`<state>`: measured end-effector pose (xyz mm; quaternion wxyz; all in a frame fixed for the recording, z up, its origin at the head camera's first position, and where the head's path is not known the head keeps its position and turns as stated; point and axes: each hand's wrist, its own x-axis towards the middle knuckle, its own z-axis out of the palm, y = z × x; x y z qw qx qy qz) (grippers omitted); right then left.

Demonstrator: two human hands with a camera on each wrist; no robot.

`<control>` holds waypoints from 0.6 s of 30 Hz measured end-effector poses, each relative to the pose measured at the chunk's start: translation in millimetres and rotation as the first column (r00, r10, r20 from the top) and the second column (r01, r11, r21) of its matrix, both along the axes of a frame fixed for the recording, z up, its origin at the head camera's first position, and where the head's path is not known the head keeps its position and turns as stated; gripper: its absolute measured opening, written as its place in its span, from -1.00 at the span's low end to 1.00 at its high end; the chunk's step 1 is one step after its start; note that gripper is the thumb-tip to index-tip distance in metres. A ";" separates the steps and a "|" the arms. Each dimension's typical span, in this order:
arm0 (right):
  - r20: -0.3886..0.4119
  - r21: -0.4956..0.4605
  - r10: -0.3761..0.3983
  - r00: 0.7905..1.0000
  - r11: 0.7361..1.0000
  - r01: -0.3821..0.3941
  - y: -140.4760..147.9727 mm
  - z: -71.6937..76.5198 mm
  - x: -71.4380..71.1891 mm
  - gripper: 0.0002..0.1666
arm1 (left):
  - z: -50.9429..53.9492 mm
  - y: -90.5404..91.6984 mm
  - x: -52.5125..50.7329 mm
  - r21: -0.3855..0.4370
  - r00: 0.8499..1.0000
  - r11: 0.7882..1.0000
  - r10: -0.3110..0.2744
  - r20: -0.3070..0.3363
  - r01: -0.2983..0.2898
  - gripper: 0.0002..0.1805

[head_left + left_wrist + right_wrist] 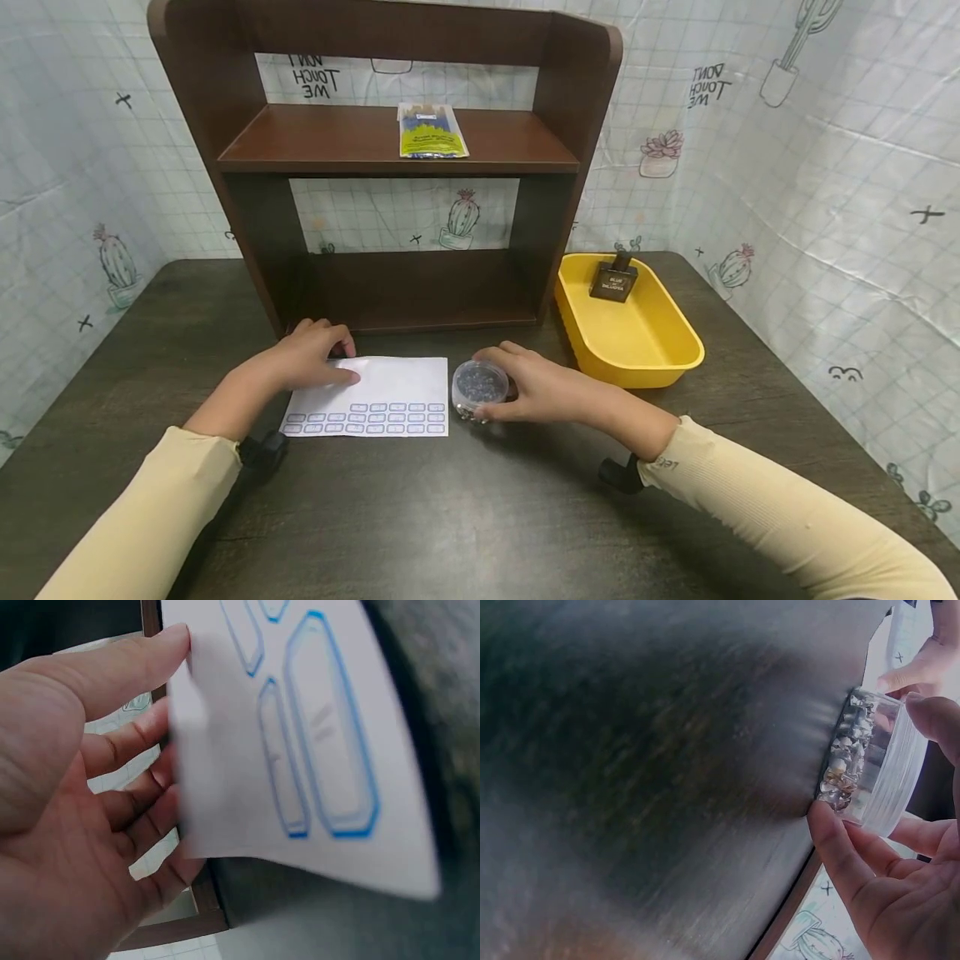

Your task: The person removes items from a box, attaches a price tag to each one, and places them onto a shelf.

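A white sheet of paper (405,382) printed with rows of small blue-outlined boxes lies on the dark table. My left hand (311,358) pinches its left edge, thumb on the printed face and fingers behind; in the left wrist view that part of the paper (217,765) is lifted. Just right of the sheet stands a small round clear jar (478,383) with its lid on. Thumb and fingers of my right hand (528,385) hold the jar around its side. Small shiny silvery pieces (844,761) fill its lower part in the right wrist view.
Behind the hands stands a dark brown two-level shelf (255,208), with a yellow and blue packet (431,132) on its upper board. At the back right, a yellow tray (667,367) holds a dark square bottle (613,279). Patterned sheeting covers the walls.
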<state>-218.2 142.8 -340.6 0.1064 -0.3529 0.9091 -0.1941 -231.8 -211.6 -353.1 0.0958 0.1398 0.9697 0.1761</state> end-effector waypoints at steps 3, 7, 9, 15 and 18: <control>0.004 -0.003 0.001 1.000 1.000 -0.001 0.2 0.7 -0.2 -0.13 | 0.4 -0.8 -1.4 -0.003 1.000 1.000 -0.003 0.016 0.003 -0.69; 0.005 -0.004 0.003 1.000 1.000 -0.003 0.9 1.1 0.1 -0.12 | 1.0 -0.8 -0.9 0.013 0.999 1.000 -0.011 0.038 0.011 -0.70; 0.004 -0.010 0.005 1.000 1.000 -0.005 1.5 0.1 -0.3 -0.12 | 1.9 -1.0 -0.2 0.027 0.999 0.999 -0.018 0.051 0.016 -0.70; 0.012 -0.023 0.004 1.000 1.000 -0.004 2.3 -3.0 -2.0 -0.13 | 2.0 0.0 0.8 0.038 0.997 0.999 -0.017 0.072 0.015 -0.75; 0.017 -0.021 0.003 1.000 1.000 -0.002 2.1 -2.1 -1.4 -0.12 | 1.1 -0.5 0.7 0.056 0.997 0.998 -0.036 0.071 0.032 -0.77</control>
